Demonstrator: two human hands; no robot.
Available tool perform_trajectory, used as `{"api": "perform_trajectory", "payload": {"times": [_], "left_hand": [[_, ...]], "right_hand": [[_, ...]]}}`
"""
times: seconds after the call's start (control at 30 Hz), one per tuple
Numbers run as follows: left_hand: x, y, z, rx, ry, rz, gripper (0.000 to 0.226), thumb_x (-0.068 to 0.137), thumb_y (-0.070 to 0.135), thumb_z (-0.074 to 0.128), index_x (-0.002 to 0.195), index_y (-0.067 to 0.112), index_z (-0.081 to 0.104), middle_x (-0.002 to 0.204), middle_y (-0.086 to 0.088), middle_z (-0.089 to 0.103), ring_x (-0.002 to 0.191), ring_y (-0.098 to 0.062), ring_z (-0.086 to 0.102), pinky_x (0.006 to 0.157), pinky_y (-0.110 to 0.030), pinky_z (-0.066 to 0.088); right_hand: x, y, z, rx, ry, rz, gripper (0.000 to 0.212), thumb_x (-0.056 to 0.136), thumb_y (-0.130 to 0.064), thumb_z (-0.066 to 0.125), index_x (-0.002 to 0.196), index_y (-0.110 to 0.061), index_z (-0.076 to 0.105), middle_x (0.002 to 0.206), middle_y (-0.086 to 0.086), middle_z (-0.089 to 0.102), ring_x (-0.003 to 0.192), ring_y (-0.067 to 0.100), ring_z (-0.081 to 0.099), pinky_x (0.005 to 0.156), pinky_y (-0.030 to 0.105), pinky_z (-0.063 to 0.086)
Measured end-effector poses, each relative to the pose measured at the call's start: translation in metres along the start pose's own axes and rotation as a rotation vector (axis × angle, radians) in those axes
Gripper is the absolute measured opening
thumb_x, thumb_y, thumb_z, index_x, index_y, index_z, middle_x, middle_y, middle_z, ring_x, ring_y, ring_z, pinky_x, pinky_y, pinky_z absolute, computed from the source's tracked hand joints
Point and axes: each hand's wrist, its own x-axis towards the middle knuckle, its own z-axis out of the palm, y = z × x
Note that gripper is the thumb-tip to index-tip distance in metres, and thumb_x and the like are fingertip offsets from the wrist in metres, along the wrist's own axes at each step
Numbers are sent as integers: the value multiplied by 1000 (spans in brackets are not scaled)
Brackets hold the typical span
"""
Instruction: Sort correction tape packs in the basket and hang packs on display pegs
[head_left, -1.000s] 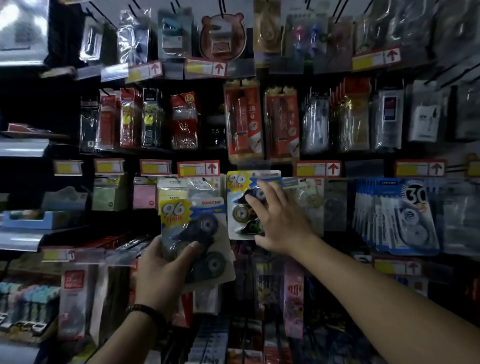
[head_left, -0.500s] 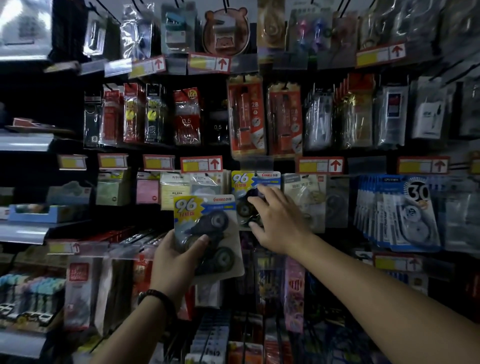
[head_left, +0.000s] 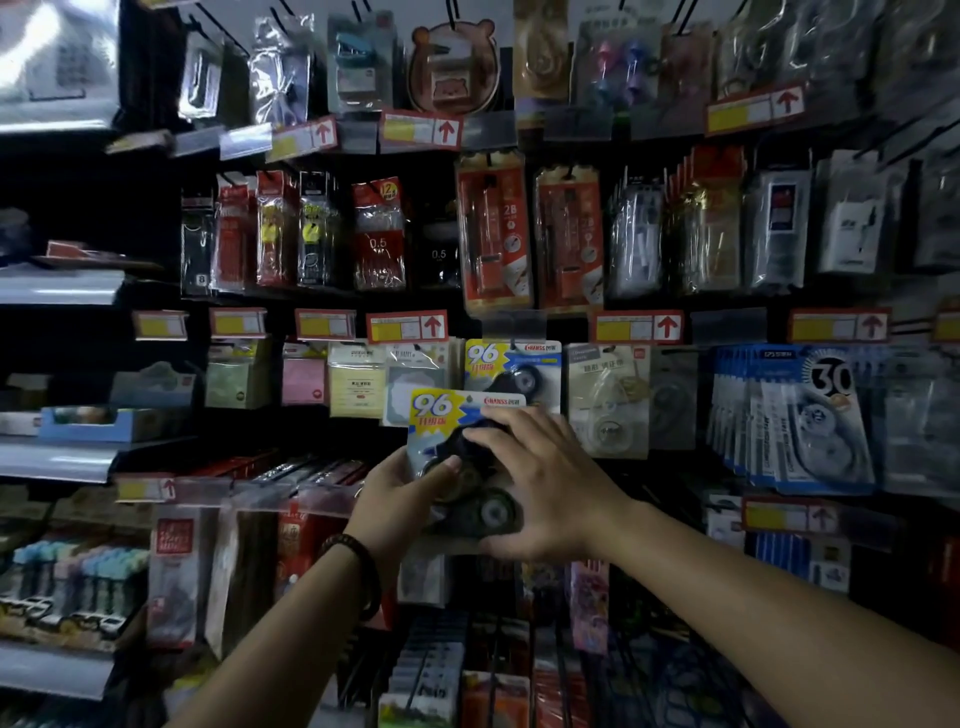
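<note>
Currently both hands are on one correction tape pack (head_left: 460, 413), held up in front of the display wall, centre of view. Left hand (head_left: 400, 506) grips the pack's lower left edge, with the thumb across the clear front and the fingers behind the card. Right hand (head_left: 548, 486) lies over the right side of the front. Its fingers are fairly straight and slightly fanned, and its thumb is hooked under the bottom edge, so the pack is pinched between thumb and fingers. Pack is roughly upright, tilted a little, with a yellow "96" burst at top left and a dark tape roller showing below the fingers. Its top edge overlaps the lower part of a matching hung pack (head_left: 514, 364) just above and behind. Touching or not, can't tell. The peg for that one is probably lost in the dark, and I can't make it out. Just right of the hung pack is a clear-fronted pack (head_left: 608, 400), and further right is a stack of blue packs (head_left: 810, 415) marked "30". To the left is a row of sticky note pads (head_left: 304, 374). Red and yellow price tags (head_left: 408, 327) with up arrows run along the rail above, with red lead packs (head_left: 493, 234) hanging over them. Dark beaded bracelet (head_left: 361, 566) on the left wrist. Far left, the shelves carry a blue tray (head_left: 104, 423).
</note>
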Motion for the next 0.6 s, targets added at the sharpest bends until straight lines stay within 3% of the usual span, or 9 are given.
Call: {"api": "perform_trajectory", "payload": {"times": [0.07,0.17,0.23,0.33,0.47,0.6], "left_hand": [[2,3,1,79,-1,-7,39,97,16,78,132,10,63,119,-14,76,111,-31,75,101,-57,61],[2,4,0,285,1,72,60,85,35,89,133,24,54,125,0,67,117,-24,70,102,-52,60],[1,2,-1,401,13,120,44,89,27,85,125,26,60,124,3,68,117,-21,69,98,-42,60],[-3,-5,-7,511,-41,113,27,93,24,82,116,28,68,122,1,72,102,-15,71,77,-28,55],[-10,-7,-12,546,-113,79,28,95,30,80,119,30,66,122,6,72,97,-14,73,76,-31,58],[-12,-10,-20,550,-124,20,35,97,33,77,126,30,59,126,9,67,100,-21,77,70,-35,65]], "right_hand": [[3,5,0,-73,-4,10,108,68,-76,76,156,-22,42,161,10,36,148,31,32,119,49,30],[9,17,2,-150,-16,58,105,69,-68,78,156,-21,42,163,13,31,151,35,28,122,52,33],[13,25,3,-168,-28,98,105,68,-65,79,155,-20,42,163,13,30,150,36,28,122,53,36],[20,35,5,-209,-62,140,106,67,-65,79,154,-19,41,163,15,28,150,38,28,119,57,38],[26,45,3,-251,-43,186,106,68,-56,83,156,-18,38,165,16,22,153,39,23,117,59,42],[30,50,3,-353,-60,150,107,62,-52,88,152,-12,45,160,23,31,147,43,31,112,58,46]]}}
